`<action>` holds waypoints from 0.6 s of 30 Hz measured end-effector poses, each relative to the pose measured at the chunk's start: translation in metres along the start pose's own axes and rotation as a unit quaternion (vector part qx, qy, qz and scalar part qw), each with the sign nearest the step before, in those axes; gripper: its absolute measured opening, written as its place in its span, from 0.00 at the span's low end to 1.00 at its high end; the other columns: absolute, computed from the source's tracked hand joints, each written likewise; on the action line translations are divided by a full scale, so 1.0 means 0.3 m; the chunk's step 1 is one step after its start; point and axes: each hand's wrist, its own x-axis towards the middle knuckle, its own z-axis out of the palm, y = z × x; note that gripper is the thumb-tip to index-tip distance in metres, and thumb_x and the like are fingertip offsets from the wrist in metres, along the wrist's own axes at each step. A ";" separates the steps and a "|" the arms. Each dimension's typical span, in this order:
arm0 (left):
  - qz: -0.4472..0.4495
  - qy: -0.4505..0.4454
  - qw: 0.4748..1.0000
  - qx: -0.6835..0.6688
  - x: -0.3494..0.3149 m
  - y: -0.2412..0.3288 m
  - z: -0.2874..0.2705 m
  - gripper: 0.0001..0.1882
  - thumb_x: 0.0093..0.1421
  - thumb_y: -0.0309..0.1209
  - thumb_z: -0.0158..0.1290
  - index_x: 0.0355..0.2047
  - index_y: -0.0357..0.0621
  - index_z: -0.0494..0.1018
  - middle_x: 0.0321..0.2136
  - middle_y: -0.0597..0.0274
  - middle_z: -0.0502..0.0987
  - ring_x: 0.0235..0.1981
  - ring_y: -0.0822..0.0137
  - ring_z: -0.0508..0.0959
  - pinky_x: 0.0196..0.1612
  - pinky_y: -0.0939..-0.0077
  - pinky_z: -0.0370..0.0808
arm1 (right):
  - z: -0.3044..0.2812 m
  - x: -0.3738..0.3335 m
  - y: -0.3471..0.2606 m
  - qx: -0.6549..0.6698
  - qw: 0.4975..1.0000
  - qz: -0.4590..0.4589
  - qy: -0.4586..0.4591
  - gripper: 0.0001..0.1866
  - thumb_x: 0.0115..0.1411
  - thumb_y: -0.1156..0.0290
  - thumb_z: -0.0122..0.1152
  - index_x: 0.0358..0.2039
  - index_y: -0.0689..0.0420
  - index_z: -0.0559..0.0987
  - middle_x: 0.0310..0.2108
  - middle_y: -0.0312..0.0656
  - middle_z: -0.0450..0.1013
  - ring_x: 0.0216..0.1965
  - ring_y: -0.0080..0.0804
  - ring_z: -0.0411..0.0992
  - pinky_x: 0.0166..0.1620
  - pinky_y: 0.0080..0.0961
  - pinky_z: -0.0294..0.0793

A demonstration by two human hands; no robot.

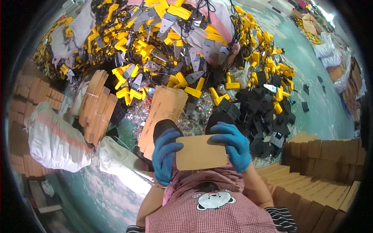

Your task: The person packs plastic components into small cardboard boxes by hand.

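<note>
A small brown cardboard box (pixel 202 152) is held over my lap, one plain broad face showing. My left hand (pixel 165 155), in a blue glove, has its fingers curled on the box's left edge. At the top right corner, my gloved right hand (pixel 232 144) grips the same box, fingers across its upper side. Beyond my hands, flattened cardboard cartons (pixel 163 110) lean in a stack between my dark shoes (pixel 217 119) and the bundles on the left.
A large heap of yellow plastic tools (pixel 124 83) with grey plates and black cords spreads ahead. Black flat pieces (pixel 256 112) lie to its right. Rows of cardboard boxes (pixel 311 190) stand at my right. White sacks (pixel 58 136) and strapped carton bundles (pixel 95 105) are on the left.
</note>
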 end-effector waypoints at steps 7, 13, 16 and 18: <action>0.153 -0.265 0.943 0.128 0.107 0.139 -0.116 0.27 0.52 0.34 0.67 0.51 0.44 0.72 0.58 0.48 0.73 0.62 0.40 0.70 0.66 0.43 0.62 | 0.002 0.017 -0.150 -0.159 0.975 -0.043 -0.148 0.31 0.55 0.65 0.68 0.60 0.53 0.72 0.63 0.53 0.65 0.65 0.58 0.60 0.68 0.49 0.59; 0.144 -0.299 0.939 0.096 0.182 0.150 -0.140 0.21 0.52 0.29 0.67 0.44 0.43 0.70 0.55 0.49 0.75 0.60 0.42 0.72 0.64 0.47 0.66 | 0.005 0.059 -0.154 -0.199 0.965 -0.072 -0.157 0.25 0.59 0.64 0.65 0.58 0.49 0.75 0.60 0.54 0.67 0.63 0.57 0.64 0.64 0.48 0.67; 0.116 -0.284 0.950 0.061 0.202 0.159 -0.146 0.19 0.52 0.26 0.67 0.40 0.42 0.69 0.53 0.50 0.76 0.60 0.43 0.72 0.63 0.49 0.67 | 0.016 0.091 -0.160 -0.204 0.969 -0.055 -0.130 0.23 0.60 0.65 0.64 0.57 0.46 0.75 0.59 0.55 0.68 0.62 0.57 0.65 0.62 0.45 0.70; 0.140 -0.244 0.954 0.100 0.193 0.118 -0.145 0.21 0.50 0.21 0.67 0.41 0.42 0.69 0.54 0.50 0.77 0.60 0.41 0.73 0.61 0.52 0.69 | 0.054 0.104 -0.104 -0.284 0.948 -0.083 -0.121 0.23 0.60 0.65 0.64 0.57 0.46 0.75 0.60 0.55 0.67 0.63 0.57 0.64 0.63 0.46 0.69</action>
